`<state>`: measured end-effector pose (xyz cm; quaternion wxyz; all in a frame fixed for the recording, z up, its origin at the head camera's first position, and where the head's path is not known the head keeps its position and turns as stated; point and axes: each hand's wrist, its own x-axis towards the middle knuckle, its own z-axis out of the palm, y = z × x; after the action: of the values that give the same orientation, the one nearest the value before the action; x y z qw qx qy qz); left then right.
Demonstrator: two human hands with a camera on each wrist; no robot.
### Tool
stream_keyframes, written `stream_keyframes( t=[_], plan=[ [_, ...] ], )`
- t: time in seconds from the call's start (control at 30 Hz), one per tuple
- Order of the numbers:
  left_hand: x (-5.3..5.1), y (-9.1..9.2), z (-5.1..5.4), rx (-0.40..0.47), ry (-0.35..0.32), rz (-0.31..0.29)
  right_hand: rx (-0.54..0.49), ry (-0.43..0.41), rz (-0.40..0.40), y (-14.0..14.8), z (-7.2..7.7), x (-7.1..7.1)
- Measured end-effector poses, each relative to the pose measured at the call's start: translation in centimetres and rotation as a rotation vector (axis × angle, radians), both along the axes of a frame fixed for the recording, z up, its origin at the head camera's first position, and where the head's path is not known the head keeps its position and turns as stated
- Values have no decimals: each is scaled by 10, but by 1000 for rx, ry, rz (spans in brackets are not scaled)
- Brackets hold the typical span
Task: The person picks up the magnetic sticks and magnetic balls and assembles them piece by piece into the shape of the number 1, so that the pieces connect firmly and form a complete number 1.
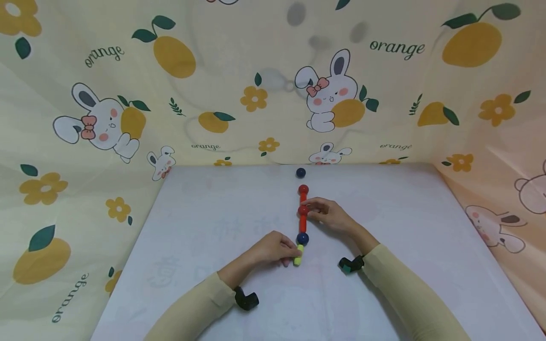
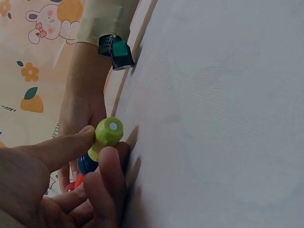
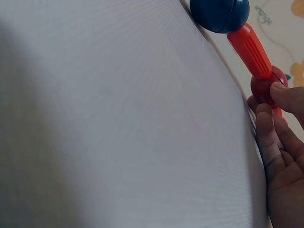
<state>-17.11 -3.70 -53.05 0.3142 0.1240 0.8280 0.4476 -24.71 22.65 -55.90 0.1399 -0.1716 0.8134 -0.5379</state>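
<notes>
A chain runs front to back in the head view: a yellow-green rod [image 1: 298, 255], a blue ball [image 1: 303, 238], a red rod [image 1: 303, 223], a red ball [image 1: 303, 210], another red rod [image 1: 303, 198] and a red ball [image 1: 303, 189] at the far end. My left hand [image 1: 273, 248] pinches the yellow-green rod [image 2: 107, 135] between thumb and fingers; its free end shows in the left wrist view. With thumb and fingers my right hand [image 1: 334, 217] grips the middle red ball [image 3: 267, 88]. The blue ball [image 3: 219, 14] is at the top of the right wrist view.
A separate dark blue ball [image 1: 300, 173] lies beyond the chain, near the back edge of the white table [image 1: 204, 203]. Patterned cloth [image 1: 264, 128] hangs behind the table and along its sides. Each wrist wears a small black camera.
</notes>
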Motion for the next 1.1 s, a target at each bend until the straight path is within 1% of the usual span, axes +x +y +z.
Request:
stream_keyframes(
  t=[0.2,0.37,0.53,0.7,0.8,0.9,1.0,1.1],
  plan=[
    [0,2,4,-6,6,0,-3,-6,8,0,-1,0],
    [2,4,7,-15,-1,22,-9,0,6,0,-1,0],
    [4,5,7,-11,-1,38,0,-4,-8,-1,-1,0],
    [6,5,6,1,8,43,-2,-25,-20,-1,-1,0],
    [7,5,5,19,3,47,-5,-29,-24,-1,-1,0],
    [7,5,4,51,-23,61,-6,-29,-26,-1,0,1],
    [7,5,2,86,-49,76,-6,-28,-29,-2,0,1],
    [7,6,-2,114,-61,90,-10,-22,-29,-2,0,1]
  ],
)
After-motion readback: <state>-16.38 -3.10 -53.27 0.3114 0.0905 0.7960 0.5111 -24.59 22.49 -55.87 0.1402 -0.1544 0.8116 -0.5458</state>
